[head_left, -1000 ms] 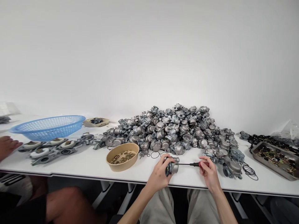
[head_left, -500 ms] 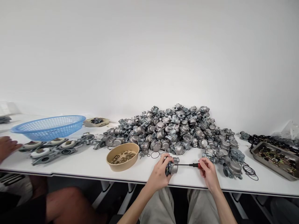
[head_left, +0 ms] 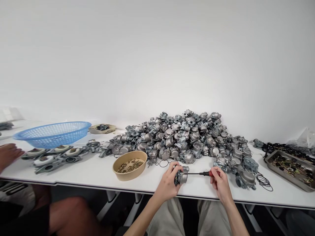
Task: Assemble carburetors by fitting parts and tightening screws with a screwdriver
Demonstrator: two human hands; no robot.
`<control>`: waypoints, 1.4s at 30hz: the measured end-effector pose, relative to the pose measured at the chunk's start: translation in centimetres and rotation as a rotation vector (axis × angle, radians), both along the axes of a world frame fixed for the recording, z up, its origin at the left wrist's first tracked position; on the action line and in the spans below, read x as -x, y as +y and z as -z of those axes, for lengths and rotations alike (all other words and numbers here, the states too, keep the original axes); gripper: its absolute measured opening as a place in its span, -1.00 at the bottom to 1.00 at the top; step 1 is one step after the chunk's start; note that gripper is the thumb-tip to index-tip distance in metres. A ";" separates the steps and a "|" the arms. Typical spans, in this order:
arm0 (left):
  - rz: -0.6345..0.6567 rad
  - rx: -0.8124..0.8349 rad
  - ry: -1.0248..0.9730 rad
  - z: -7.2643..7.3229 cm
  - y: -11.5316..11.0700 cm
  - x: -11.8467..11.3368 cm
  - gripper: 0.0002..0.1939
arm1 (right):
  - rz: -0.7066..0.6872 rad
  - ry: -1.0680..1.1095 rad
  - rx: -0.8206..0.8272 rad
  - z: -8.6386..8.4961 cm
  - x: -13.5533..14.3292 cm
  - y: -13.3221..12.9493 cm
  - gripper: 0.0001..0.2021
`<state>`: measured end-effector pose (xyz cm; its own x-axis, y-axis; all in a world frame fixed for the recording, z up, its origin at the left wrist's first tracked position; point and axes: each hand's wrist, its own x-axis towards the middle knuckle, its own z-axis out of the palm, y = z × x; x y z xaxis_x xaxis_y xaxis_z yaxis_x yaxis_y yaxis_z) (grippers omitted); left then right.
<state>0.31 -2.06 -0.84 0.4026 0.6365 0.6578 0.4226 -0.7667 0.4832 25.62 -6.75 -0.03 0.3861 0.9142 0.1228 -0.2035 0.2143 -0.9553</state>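
Observation:
My left hand [head_left: 169, 182] is wrapped round a metal carburetor [head_left: 182, 177], holding it on its side at the table's near edge. In my right hand [head_left: 219, 184] is a screwdriver [head_left: 204, 174] with a red and black handle, pinched between fingers and thumb. Its dark shaft lies level and points left, the tip meeting the carburetor's right side; the exact contact spot is too small to make out. Behind my hands rises a large heap of carburetors [head_left: 173, 141]. Thin black rubber rings [head_left: 164, 163] lie just beyond my left hand.
A tan bowl [head_left: 142, 165] holds small brass parts. A metal tray [head_left: 278, 166] of small parts stands at right, near black rings [head_left: 263, 182]. At left are a blue basket [head_left: 52, 141], carburetors with white tops [head_left: 45, 160] and another person's hand [head_left: 10, 155].
The fingers of my right hand have shifted slightly on the screwdriver's handle. My left hand and the carburetor stay in place.

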 end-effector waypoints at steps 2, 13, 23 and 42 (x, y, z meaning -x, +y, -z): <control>-0.003 -0.003 -0.003 0.0 0.0 0.0 -0.52 | 0.030 0.001 0.014 0.2 0.1 0.2 -0.45; 0.015 -0.030 -0.030 0.0 0.0 -0.1 -0.53 | -0.003 -0.058 -0.015 0.2 -0.1 0.0 -0.45; -0.010 -0.028 -0.043 0.0 0.0 0.0 -0.54 | -0.075 -0.017 -0.096 0.0 -0.1 -0.3 -0.53; 0.018 -0.011 -0.022 0.1 0.1 -0.1 -0.55 | -0.071 -0.077 -0.125 0.9 -0.7 -0.1 -0.63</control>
